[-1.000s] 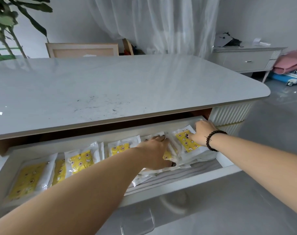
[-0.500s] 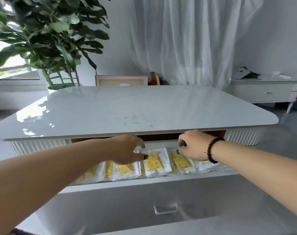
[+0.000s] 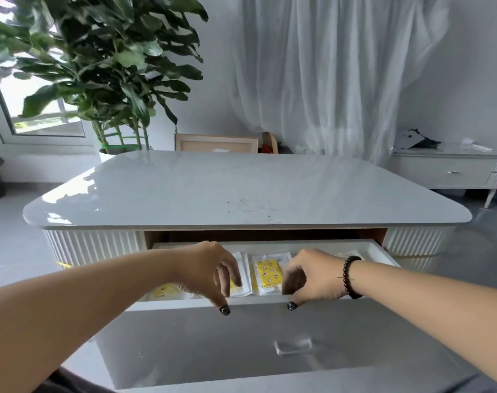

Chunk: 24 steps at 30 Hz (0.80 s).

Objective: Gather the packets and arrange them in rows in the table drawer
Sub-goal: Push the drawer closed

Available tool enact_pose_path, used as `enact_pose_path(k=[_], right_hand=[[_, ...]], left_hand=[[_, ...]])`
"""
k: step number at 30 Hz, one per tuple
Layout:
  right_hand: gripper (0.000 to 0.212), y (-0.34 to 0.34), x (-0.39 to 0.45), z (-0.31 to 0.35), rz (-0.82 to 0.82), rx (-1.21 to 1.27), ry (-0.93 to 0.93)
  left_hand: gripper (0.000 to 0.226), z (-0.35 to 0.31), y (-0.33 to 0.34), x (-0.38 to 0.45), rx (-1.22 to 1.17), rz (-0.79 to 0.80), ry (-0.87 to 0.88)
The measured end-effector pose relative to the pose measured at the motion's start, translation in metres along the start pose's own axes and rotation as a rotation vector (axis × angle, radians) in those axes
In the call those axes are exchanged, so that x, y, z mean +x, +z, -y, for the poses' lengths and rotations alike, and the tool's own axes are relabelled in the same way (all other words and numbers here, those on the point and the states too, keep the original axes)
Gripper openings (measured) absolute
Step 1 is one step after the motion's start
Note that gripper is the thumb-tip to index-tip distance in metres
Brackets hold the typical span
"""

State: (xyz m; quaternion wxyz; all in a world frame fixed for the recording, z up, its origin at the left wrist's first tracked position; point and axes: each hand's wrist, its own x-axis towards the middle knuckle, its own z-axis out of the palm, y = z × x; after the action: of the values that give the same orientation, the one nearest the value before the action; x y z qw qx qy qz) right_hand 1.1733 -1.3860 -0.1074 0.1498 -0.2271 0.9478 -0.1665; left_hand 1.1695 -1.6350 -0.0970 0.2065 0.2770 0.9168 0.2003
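Observation:
The white table (image 3: 241, 188) has its drawer (image 3: 270, 336) pulled out toward me. Inside lie clear packets with yellow printed contents (image 3: 267, 275), side by side in a row; most are hidden behind my hands and the drawer front. My left hand (image 3: 210, 270) reaches over the front's top edge, fingers curled down inside and thumb on the outer face. My right hand (image 3: 315, 276), with a dark bead bracelet at the wrist, grips the same edge just to the right, thumb on the outside. One packet shows between the two hands.
A clear handle (image 3: 293, 346) sits on the drawer front below my hands. A large potted plant (image 3: 99, 66) stands behind the table's left end, a wooden frame (image 3: 216, 143) behind its middle, and a low white sideboard (image 3: 446, 171) at the right wall.
My hands left the packets and came back to the drawer front's top edge. The view has pulled back and up, and less of the drawer's inside shows.

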Motion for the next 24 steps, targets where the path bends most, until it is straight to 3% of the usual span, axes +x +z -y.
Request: enact_pose_path(k=[4, 9, 13, 17, 20, 24], right_hand=[[0.038, 0.004, -0.001, -0.003, -0.160, -0.063, 0.019], [0.059, 0.006, 0.007, -0.009, -0.392, -0.396, -0.040], [0.076, 0.007, 0.020, -0.018, -0.415, -0.518, 0.095], [0.093, -0.007, 0.042, -0.024, -0.374, -0.570, 0.188], [0.083, -0.014, 0.059, -0.028, -0.370, -0.617, 0.226], [0.043, -0.020, 0.073, -0.037, -0.386, -0.803, 0.128]], left_hand=[[0.043, 0.005, -0.001, 0.004, 0.122, -0.081, 0.024], [0.084, 0.009, -0.004, 0.014, 0.499, -0.343, 0.003], [0.093, 0.021, -0.007, 0.027, 0.688, -0.404, -0.103], [0.097, 0.038, -0.013, 0.039, 0.752, -0.348, -0.297], [0.079, 0.054, -0.014, 0.046, 0.827, -0.364, -0.337], [0.058, 0.063, -0.022, 0.054, 0.952, -0.476, -0.229]])
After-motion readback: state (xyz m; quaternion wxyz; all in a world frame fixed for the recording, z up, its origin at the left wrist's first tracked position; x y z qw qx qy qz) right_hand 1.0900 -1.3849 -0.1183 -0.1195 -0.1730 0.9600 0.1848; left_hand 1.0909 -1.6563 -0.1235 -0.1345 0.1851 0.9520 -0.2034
